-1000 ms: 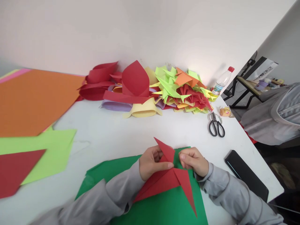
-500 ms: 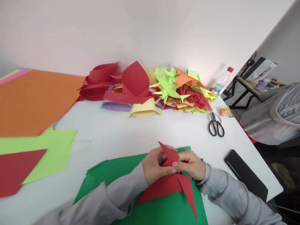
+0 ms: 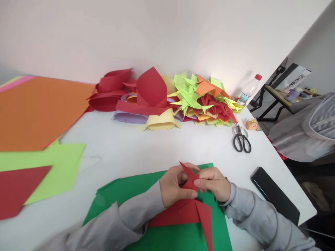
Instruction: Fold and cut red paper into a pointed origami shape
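Note:
A folded piece of red paper (image 3: pixel 180 213) with pointed flaps is held above a green sheet (image 3: pixel 104 200) at the front of the table. My left hand (image 3: pixel 174 184) grips its middle, thumb on top and fingers behind. Closed on the upper pointed flap, my right hand (image 3: pixel 215 183) pinches the paper between thumb and fingers. One flap points up past the hands, and another hangs toward me on the lower right. Part of the paper is hidden behind my left hand and sleeve.
Folded coloured paper stars (image 3: pixel 191 94) and curled red paper shapes (image 3: pixel 151 89) line the wall. Scissors (image 3: pixel 242 139), a plastic bottle (image 3: pixel 248 91), a small wrapped snack (image 3: pixel 251 124) and a black phone (image 3: pixel 274 195) lie right. Orange sheets (image 3: pixel 44 111) are left.
The red paper has turned slightly, its lower flap swinging left and down. My right thumb has shifted a little up along the upper flap, which now shows less height.

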Demonstrator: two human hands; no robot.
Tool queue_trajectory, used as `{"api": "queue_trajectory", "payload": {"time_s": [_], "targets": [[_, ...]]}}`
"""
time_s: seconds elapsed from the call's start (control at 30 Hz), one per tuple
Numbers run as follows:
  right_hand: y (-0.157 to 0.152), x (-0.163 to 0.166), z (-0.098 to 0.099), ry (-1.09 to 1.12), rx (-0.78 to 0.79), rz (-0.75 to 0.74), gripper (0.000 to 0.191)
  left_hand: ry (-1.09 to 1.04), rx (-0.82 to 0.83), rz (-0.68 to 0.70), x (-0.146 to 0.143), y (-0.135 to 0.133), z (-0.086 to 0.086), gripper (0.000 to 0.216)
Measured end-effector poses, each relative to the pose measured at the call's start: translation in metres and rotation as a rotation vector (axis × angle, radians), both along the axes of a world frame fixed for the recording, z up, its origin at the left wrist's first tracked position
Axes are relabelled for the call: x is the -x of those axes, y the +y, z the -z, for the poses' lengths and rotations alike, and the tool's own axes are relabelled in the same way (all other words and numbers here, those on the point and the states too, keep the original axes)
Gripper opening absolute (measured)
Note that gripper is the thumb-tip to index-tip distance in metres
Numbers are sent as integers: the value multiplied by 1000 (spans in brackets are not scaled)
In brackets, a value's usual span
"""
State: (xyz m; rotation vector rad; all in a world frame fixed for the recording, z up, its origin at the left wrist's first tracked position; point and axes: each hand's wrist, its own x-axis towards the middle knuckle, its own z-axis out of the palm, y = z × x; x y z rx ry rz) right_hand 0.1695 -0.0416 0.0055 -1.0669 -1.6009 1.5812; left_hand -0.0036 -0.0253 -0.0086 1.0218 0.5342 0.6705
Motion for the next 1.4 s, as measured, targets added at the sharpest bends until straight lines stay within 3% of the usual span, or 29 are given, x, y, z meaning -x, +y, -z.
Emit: {"api": "queue_trajectory", "payload": {"time_s": [0.23, 0.47, 0.53, 0.63, 0.7, 0.77, 0.87, 0.97, 1.03, 1.2, 1.4], "targets": [[-1, 2, -3, -15, -78, 31, 54, -21, 90, 57, 5, 5, -5, 53], [-2, 3, -4, -31, -41, 33, 56, 50, 95, -51, 5, 1, -1, 57], [-1, 2, -2, 33, 34, 116, 54, 53, 131, -48, 7, 5, -2, 53], [5, 1, 2, 242, 145, 344, 49, -24, 319, -49, 15, 17, -2, 50], [11, 0, 4, 362, 180, 466, 49, -167, 462, -2, 19, 23, -3, 55], [16, 0, 4, 415, 192, 526, 49, -362, 494, -72, 22, 25, -3, 58], [17, 1, 4, 444, 216, 562, 42, -423, 386, -110, 18, 19, -5, 64], [12, 3, 3, 427, 235, 525, 36, -281, 115, -94, 7, 9, -7, 37], [9, 4, 3, 389, 238, 447, 35, -154, -5, -240, 0, 3, -9, 24], [5, 4, 0, 237, 186, 237, 37, -7, -68, -409, -4, -2, -11, 18], [4, 3, -2, 213, 245, 188, 44, 144, -25, -477, 2, -1, -6, 18]]}}
